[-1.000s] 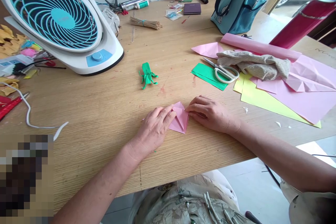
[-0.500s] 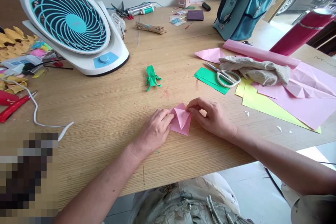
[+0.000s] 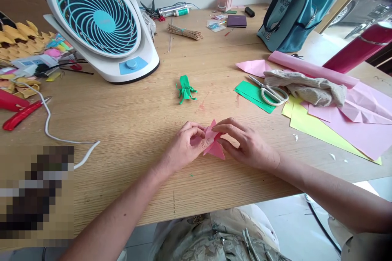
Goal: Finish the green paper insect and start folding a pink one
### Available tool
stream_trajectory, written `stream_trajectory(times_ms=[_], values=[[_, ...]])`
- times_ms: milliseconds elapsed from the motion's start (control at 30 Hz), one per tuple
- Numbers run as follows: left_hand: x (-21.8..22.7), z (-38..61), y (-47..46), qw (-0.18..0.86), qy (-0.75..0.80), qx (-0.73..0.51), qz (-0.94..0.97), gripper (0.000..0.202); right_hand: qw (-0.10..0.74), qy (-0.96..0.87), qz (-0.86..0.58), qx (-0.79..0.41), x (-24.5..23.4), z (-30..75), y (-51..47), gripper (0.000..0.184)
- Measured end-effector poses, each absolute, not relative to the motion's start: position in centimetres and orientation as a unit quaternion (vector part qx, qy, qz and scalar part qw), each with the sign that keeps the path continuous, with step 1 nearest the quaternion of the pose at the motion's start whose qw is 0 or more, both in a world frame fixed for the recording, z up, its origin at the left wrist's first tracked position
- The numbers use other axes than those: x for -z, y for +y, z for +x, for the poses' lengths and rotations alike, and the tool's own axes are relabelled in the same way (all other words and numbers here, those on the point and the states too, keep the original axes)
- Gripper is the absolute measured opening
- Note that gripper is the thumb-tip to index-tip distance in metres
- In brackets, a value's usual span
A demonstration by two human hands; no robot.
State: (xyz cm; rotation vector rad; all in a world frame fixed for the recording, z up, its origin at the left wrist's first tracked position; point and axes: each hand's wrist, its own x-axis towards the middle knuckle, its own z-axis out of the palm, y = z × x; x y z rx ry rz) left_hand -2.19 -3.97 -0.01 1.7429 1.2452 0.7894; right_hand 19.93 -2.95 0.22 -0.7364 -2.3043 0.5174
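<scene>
A small folded pink paper [image 3: 214,144] is lifted a little off the wooden table [image 3: 122,130], near its front edge. My left hand [image 3: 185,147] pinches its left side with curled fingers. My right hand [image 3: 248,144] grips its right side with fingertips at the top fold. A finished green origami figure [image 3: 185,88] lies on the table just beyond my hands.
A white and teal fan [image 3: 101,20] stands at the back left. Scissors [image 3: 269,91] lie on green paper [image 3: 252,94], beside a cloth [image 3: 306,85], pink and yellow sheets [image 3: 337,126] and a teal bag [image 3: 290,12]. A white cord [image 3: 52,130] and red tool [image 3: 21,114] lie left.
The pink paper was pressed flat under both hands; now both hands pinch it and raise it off the table. The view has shifted, so everything sits further right.
</scene>
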Motion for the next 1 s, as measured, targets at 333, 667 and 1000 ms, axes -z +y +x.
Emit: stream_trajectory(times_ms=[333,667,1000], values=[[-0.3,-2.9,-2.8,0.463,0.527,-0.332,0.631,0.016,0.292,-0.901,-0.303,-0.100,0.8,20.4,-3.0,0.032],[-0.6,-3.3,-2.3,0.460,0.516,-0.377,0.616,0.020,0.280,-0.901,-0.310,-0.120,0.9,20.1,-2.5,0.020],[-1.2,-3.3,-3.3,0.645,0.395,-0.420,0.501,0.038,0.334,-0.865,-0.280,-0.248,1.1,19.5,-2.1,0.009]])
